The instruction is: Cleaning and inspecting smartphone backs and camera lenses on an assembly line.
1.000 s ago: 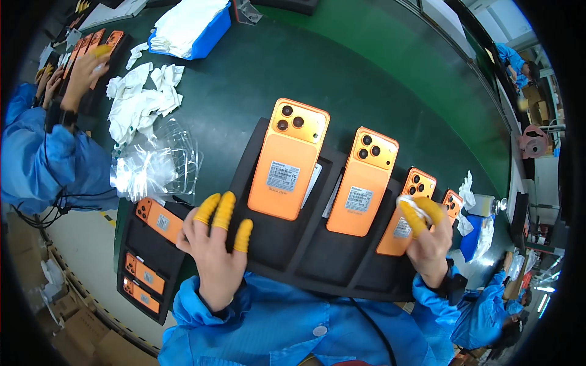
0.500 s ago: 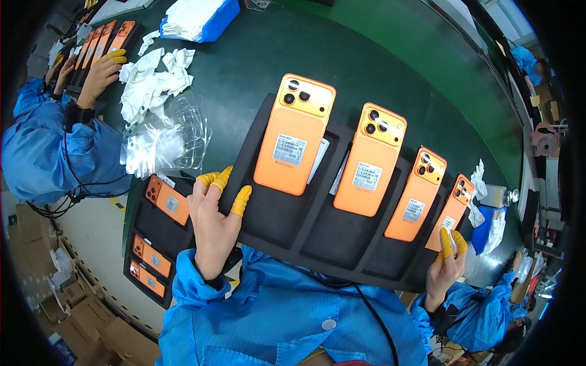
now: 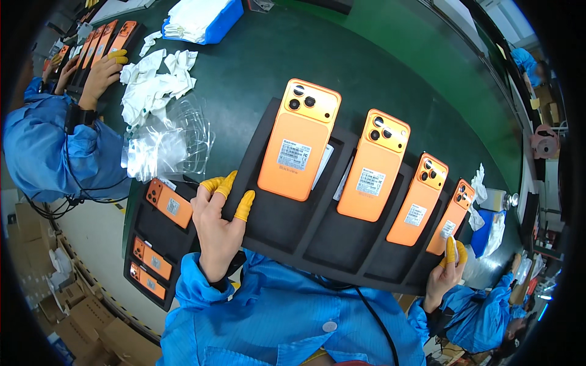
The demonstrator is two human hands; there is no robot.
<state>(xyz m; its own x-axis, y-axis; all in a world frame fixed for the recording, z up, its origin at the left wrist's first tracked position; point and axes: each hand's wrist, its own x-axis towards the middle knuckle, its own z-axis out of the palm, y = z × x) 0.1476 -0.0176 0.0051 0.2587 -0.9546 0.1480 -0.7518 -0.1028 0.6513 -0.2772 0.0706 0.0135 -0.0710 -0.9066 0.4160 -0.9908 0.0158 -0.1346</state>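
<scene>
Blue bin point(image 3: 224, 23) cut by top edge; rightmost label point(image 3: 448, 228) unreadable.

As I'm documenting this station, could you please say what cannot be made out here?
All in the head view:
Orange phones: screens hidden, backs face the camera.
Right hand: its yellow finger cots largely hide whatever is between them.
Rightmost phone's label: print too small to read.
Blue bin: far end cut off by the top edge.
Cardboard boxes: partly lost beyond the dark fisheye rim.
</scene>
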